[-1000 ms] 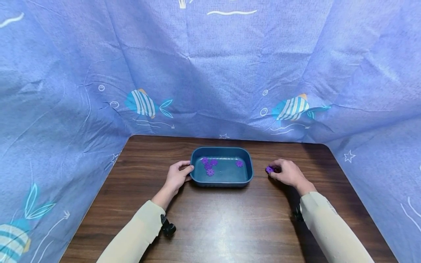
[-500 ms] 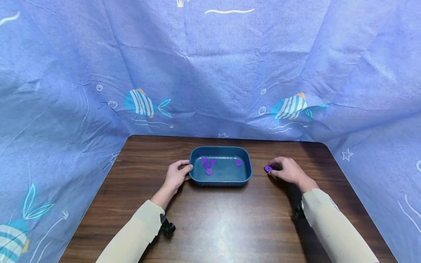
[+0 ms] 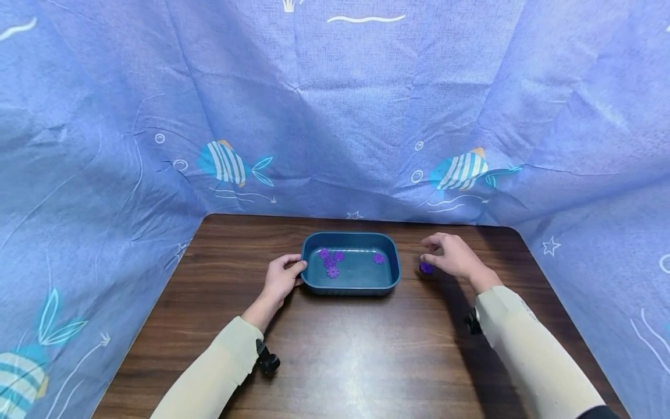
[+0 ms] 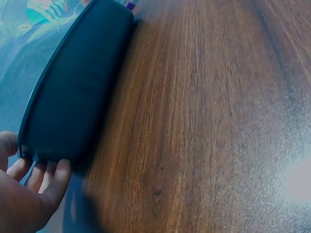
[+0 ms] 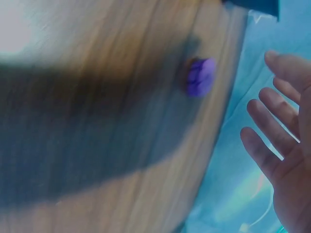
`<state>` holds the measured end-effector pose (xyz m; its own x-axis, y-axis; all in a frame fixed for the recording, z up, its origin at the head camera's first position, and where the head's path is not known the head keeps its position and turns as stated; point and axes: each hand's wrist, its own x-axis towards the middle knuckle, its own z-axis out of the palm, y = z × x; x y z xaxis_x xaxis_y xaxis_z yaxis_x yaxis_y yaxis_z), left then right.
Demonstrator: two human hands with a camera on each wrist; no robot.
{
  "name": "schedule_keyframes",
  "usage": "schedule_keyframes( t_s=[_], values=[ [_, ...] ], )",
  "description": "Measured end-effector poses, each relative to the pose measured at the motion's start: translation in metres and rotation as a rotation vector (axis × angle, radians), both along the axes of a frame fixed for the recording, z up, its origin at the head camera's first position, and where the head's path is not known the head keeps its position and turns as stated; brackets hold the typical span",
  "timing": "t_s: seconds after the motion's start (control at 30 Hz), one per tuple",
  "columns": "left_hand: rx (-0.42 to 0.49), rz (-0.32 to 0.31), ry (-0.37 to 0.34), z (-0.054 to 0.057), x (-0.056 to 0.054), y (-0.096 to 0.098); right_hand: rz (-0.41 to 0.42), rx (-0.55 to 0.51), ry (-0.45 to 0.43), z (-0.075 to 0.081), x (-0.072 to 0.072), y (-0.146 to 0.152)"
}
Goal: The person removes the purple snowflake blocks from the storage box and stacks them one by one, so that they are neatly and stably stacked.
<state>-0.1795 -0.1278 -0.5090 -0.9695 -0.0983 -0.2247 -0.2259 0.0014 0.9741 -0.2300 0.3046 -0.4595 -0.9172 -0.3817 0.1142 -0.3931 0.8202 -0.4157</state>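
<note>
My left hand (image 3: 280, 279) grips the left end of a dark teal plastic bin (image 3: 361, 290), thumb over the rim and fingers against the outside wall. In the left wrist view those fingers (image 4: 56, 182) press on the end of the bin. Inside lie several purple notched discs (image 3: 332, 272), bunched at the left, and a single disc (image 3: 378, 258) on the right. To the right of the bin, a small stack of purple notched discs (image 5: 201, 77) sits on the table. Just above it hovers my right hand (image 3: 454, 256), fingers spread and holding nothing.
The brown wood-grain table (image 3: 345, 349) carries the bin near its far edge. Behind and at both sides hangs a blue fabric curtain (image 3: 345, 116) with printed fish. A black wrist camera (image 3: 268, 359) is strapped by my left sleeve.
My right hand has let go of the purple discs and lifted away, leaving the stack on the table. The left hand keeps its grip on the bin.
</note>
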Motion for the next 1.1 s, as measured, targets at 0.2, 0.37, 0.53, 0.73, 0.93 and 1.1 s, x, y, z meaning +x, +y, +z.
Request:
schedule_keyframes(
  t_s=[0.2, 0.37, 0.53, 0.73, 0.93, 1.1],
  values=[
    [-0.005, -0.01, 0.001, -0.002, -0.001, -0.001, 0.059, 0.001, 0.044, 0.012, -0.006, -0.026],
    [-0.017, -0.016, -0.001, -0.003, 0.0, 0.0, 0.112, -0.005, 0.061, 0.016, -0.008, -0.048],
    [-0.018, -0.009, 0.002, -0.002, 0.001, 0.0, 0.14, -0.028, 0.071, 0.018, -0.011, -0.07],
    [-0.025, -0.009, 0.002, -0.001, 0.001, 0.0, 0.192, -0.024, 0.083, 0.018, -0.015, -0.093],
    [-0.018, -0.023, -0.001, -0.002, 0.001, -0.001, 0.223, 0.028, 0.041, 0.012, -0.019, -0.11],
    [-0.02, -0.018, 0.007, -0.002, 0.001, -0.002, 0.215, 0.085, 0.0, 0.008, -0.019, -0.118]
  ],
)
